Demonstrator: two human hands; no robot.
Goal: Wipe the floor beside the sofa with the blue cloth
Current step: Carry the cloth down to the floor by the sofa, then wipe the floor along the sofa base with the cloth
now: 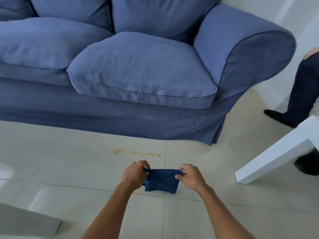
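Observation:
A dark blue cloth (162, 181) hangs folded in the air between my two hands, above the pale tiled floor (69, 169). My left hand (134, 174) pinches its upper left corner and my right hand (189, 176) pinches its upper right corner. A yellow-orange spill (136, 153) lies in a streak of blotches on the tiles just beyond the cloth, a short way in front of the blue sofa (138, 69).
A white table leg and edge (276, 156) juts in at the right. Another person's dark-trousered legs and shoes (300, 94) stand behind it near the sofa's arm. A grey object (25, 219) sits at the lower left.

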